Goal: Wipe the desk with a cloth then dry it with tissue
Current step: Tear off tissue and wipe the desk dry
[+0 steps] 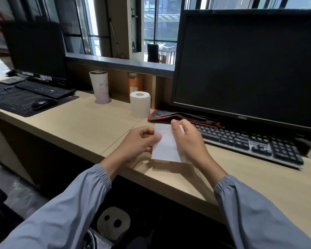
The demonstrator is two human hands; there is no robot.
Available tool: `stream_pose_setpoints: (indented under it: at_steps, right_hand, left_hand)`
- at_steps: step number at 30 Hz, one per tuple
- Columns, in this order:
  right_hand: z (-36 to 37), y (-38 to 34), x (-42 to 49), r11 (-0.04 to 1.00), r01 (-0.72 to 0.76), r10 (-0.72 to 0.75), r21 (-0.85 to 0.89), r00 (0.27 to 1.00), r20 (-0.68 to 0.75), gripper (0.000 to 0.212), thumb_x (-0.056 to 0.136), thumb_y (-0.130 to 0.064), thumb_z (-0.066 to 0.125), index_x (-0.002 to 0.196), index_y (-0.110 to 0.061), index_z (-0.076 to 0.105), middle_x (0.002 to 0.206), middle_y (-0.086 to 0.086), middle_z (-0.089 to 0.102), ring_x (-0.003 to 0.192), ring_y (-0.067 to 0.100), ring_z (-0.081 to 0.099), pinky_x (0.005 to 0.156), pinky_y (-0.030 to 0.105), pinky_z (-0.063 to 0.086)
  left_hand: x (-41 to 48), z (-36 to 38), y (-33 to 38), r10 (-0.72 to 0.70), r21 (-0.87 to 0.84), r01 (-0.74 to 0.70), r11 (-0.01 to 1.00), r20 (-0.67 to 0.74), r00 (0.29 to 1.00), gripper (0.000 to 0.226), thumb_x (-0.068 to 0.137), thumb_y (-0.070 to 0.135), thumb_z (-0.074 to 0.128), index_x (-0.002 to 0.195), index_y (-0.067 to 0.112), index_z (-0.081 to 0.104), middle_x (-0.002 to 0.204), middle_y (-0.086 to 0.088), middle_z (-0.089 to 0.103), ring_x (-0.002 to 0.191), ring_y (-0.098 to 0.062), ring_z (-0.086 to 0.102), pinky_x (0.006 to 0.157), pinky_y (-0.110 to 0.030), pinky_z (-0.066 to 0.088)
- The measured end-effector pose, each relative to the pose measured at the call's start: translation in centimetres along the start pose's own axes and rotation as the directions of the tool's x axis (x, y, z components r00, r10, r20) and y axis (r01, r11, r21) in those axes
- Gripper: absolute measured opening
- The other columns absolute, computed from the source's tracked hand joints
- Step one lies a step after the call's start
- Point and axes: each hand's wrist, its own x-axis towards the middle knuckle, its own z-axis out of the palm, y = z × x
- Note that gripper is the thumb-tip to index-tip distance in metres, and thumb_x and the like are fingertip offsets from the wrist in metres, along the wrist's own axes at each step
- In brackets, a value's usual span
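A: Which step is this, the wiping or the drying?

B: The drying, I'd judge, and only its start. Both hands are on a sheet of tissue [164, 148]. The left hand [140, 142] pinches its left edge between thumb and curled fingers. The right hand [188, 141] pinches the upper right corner, its other fingers bent in behind the sheet.

A: Is the tissue on the table yet?

B: No. It hangs between the hands just above the front edge of the table [90, 123], with its shadow on the wood below. It looks flat and roughly rectangular, perhaps folded once; I can't tell from this angle.

A: Where did the sheet come from?

B: There is a tissue roll [140, 104] standing upright farther back, well apart from both hands and left of the monitor [250, 65].

A: And the cloth?

B: A dark cloth with red edging [178, 117] lies folded under the monitor, just behind the right hand. It may be the wiping cloth, though it could as easily be a mat. Neither hand touches it.

A: What does the next move call for?

B: Lowering the sheet flat onto the bare wood and pressing it with straight fingers, then sweeping it across. The keyboard [250, 141] sits close on the right, so strokes ought to run left or toward the front edge. Whether the surface is damp, the view doesn't show.
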Motion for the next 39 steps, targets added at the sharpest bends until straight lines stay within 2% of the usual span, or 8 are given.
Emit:
stream_pose_setpoints:
  at_steps: [4, 10, 17, 21, 24, 27, 31, 39]
  right_hand:
    - [0.0, 0.7, -0.8, 0.999, -0.043, 0.043, 0.021, 0.999, 0.031, 0.037, 0.099, -0.058, 0.058, 0.090, -0.022, 0.060, 0.081, 0.001, 0.064, 0.071, 0.019, 0.059, 0.060, 0.041, 0.044]
    - [1.6, 0.1, -1.8, 0.993, -0.028, 0.042, -0.117, 0.992, 0.122, 0.030, 0.095, -0.047, 0.070, 0.097, -0.021, 0.056, 0.084, -0.005, 0.061, 0.074, 0.013, 0.056, 0.059, 0.032, 0.042]
    - [6.0, -1.1, -2.0, 0.855, 0.128, -0.042, -0.502, 0.983, 0.180, 0.031, 0.097, -0.042, 0.067, 0.113, -0.025, 0.047, 0.115, -0.003, 0.056, 0.109, 0.023, 0.051, 0.087, 0.040, 0.044]
    - [8.2, -1.8, -2.3, 0.755, 0.307, -0.179, -0.579, 0.947, 0.268, 0.037, 0.103, -0.036, 0.053, 0.135, -0.019, 0.052, 0.138, 0.003, 0.050, 0.128, 0.026, 0.042, 0.102, 0.041, 0.035]
    - [9.6, -2.3, -2.2, 0.757, 0.492, -0.264, -0.430, 0.832, 0.488, 0.050, 0.107, -0.040, 0.044, 0.148, -0.011, 0.047, 0.153, 0.009, 0.046, 0.142, 0.025, 0.038, 0.114, 0.041, 0.034]
    - [11.4, -1.8, -2.6, 0.674, 0.585, -0.192, -0.451, 0.728, 0.658, 0.069, 0.107, -0.057, 0.031, 0.160, -0.013, 0.026, 0.169, 0.012, 0.022, 0.157, 0.024, 0.011, 0.124, 0.044, 0.020]
    - [12.4, -1.4, -3.2, 0.684, 0.502, 0.011, -0.530, 0.718, 0.696, 0.091, 0.100, -0.074, 0.019, 0.166, -0.016, -0.005, 0.174, 0.010, -0.013, 0.159, 0.020, -0.018, 0.129, 0.044, -0.005]
    - [17.3, -3.3, -3.8, 0.588, 0.498, 0.051, -0.637, 0.763, 0.644, 0.103, 0.097, -0.076, 0.033, 0.164, -0.014, -0.015, 0.169, 0.019, -0.024, 0.156, 0.035, -0.025, 0.127, 0.052, -0.009]
  left_hand:
    - [-0.6, -1.6, -0.9, 0.008, 0.029, -0.006, 1.000, -0.075, 0.997, 0.008, 0.095, 0.014, 0.076, 0.095, 0.006, 0.076, 0.082, -0.013, 0.069, 0.074, -0.026, 0.057, 0.057, -0.028, 0.045]
    - [-1.1, -5.2, -1.8, 0.073, 0.387, -0.002, 0.922, -0.168, 0.983, 0.017, 0.088, 0.026, 0.083, 0.100, 0.017, 0.074, 0.076, 0.005, 0.068, 0.066, -0.008, 0.058, 0.066, -0.022, 0.047]
    - [-1.6, -8.2, -3.7, 0.235, 0.744, -0.043, 0.667, -0.155, 0.960, 0.015, 0.085, 0.026, 0.078, 0.097, 0.028, 0.069, 0.083, 0.012, 0.069, 0.081, -0.006, 0.057, 0.066, -0.011, 0.038]
    - [-1.3, -9.7, -4.9, 0.256, 0.740, -0.053, 0.670, -0.163, 0.953, 0.019, 0.082, 0.028, 0.083, 0.094, 0.030, 0.068, 0.080, 0.014, 0.068, 0.087, -0.009, 0.053, 0.069, -0.017, 0.036]
    - [-1.3, -10.6, -5.4, 0.296, 0.732, -0.071, 0.677, -0.183, 0.938, 0.023, 0.081, 0.032, 0.085, 0.096, 0.030, 0.068, 0.082, 0.013, 0.068, 0.089, -0.010, 0.054, 0.071, -0.019, 0.039]
    - [-1.4, -11.5, -6.0, 0.344, 0.776, -0.067, 0.627, -0.199, 0.918, 0.023, 0.086, 0.034, 0.080, 0.105, 0.026, 0.069, 0.094, 0.014, 0.064, 0.098, -0.015, 0.052, 0.085, -0.028, 0.044]
    - [-2.3, -13.0, -6.9, 0.385, 0.731, -0.053, 0.680, -0.295, 0.875, 0.016, 0.094, 0.021, 0.066, 0.109, 0.027, 0.069, 0.105, 0.013, 0.062, 0.110, -0.014, 0.052, 0.092, -0.027, 0.047]
    - [-3.2, -13.5, -7.7, 0.353, 0.627, -0.051, 0.777, -0.368, 0.861, 0.023, 0.102, 0.016, 0.055, 0.116, 0.019, 0.074, 0.110, 0.010, 0.074, 0.106, -0.005, 0.067, 0.097, -0.030, 0.052]
